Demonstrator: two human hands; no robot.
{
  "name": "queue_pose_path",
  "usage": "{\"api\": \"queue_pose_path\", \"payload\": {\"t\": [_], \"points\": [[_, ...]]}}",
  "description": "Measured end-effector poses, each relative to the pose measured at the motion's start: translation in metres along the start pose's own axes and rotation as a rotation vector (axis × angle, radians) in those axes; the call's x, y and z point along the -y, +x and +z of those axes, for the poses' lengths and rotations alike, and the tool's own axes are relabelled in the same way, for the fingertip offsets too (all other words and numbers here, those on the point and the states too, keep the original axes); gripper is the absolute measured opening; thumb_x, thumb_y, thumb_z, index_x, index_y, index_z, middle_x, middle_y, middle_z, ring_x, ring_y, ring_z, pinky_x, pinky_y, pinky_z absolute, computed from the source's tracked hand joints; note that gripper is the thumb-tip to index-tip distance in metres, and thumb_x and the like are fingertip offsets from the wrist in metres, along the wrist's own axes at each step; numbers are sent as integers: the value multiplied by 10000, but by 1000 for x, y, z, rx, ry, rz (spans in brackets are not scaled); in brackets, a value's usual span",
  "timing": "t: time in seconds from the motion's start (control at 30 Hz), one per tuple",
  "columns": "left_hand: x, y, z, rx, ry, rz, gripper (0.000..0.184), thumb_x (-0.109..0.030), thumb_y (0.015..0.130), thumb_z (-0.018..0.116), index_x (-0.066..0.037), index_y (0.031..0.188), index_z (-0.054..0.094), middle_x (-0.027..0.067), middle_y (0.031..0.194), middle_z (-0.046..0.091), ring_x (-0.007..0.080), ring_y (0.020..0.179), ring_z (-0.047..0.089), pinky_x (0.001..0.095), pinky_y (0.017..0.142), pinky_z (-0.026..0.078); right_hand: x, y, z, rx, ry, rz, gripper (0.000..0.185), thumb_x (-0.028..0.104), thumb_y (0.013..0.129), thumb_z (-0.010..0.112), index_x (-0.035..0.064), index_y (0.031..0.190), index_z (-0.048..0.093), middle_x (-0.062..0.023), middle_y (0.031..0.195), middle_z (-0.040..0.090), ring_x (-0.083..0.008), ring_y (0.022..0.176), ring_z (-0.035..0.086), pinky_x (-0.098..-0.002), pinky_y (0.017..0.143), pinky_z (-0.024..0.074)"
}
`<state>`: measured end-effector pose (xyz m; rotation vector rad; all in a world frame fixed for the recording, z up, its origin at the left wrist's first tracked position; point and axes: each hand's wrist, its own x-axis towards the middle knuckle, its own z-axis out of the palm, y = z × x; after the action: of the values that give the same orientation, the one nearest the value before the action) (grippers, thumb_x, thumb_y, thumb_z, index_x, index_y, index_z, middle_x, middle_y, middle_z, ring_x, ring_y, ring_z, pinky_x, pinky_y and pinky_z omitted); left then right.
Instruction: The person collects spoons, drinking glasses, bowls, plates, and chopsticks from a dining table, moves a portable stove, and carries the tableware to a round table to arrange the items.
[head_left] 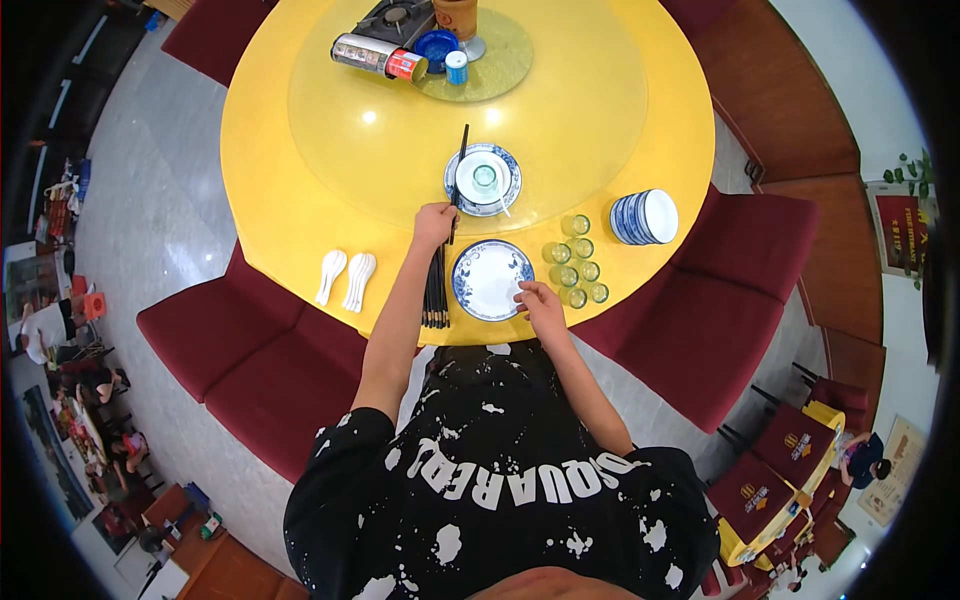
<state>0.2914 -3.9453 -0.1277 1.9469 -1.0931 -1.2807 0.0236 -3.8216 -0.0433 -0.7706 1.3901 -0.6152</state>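
Observation:
My left hand (436, 223) is closed on a pair of black chopsticks (462, 160), beside a blue-patterned plate (513, 200) that bears a white bowl (484, 161), a glass (485, 176) and a white spoon (504, 204). Below that hand lies a bundle of black chopsticks (436, 295). My right hand (541, 305) has its fingers at the right edge of a second blue-patterned plate (487, 279), near the table's front edge; whether it grips the rim is unclear. Several green-tinted glasses (574, 261) stand to its right.
White spoons (358, 282) lie at the left on the round yellow table (270, 180). Stacked bowls (643, 217) stand at the right. A stove (396, 18), a can (456, 68) and a blue dish (436, 50) are at the back. Red chairs (690, 330) flank the table.

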Motion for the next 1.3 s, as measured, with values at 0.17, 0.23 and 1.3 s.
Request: {"api": "queue_pose_path", "payload": {"t": [0.17,0.23,1.3], "points": [[3,4,1,24,-81,-21,267,-186,967,606,47,904,721,86,756,701,145,641,659,297,633,535,-1,2,-1,-8,9,-8,275,134,943,548,-7,1169,617,-94,945,690,-145,784,622,-264,668,471],[7,6,3,24,-135,-25,257,-181,966,618,54,943,718,77,764,694,138,626,644,290,617,530,-5,5,-4,2,2,-15,278,154,950,545,11,1178,616,-79,959,691,-139,795,626,-266,677,471],[35,-45,-31,-322,-436,-27,291,-156,972,556,77,1112,660,129,934,709,161,778,659,277,733,529,-19,17,-17,-99,-83,-157,279,181,952,572,20,1175,624,-60,964,693,-130,787,630,-280,670,479]]}}
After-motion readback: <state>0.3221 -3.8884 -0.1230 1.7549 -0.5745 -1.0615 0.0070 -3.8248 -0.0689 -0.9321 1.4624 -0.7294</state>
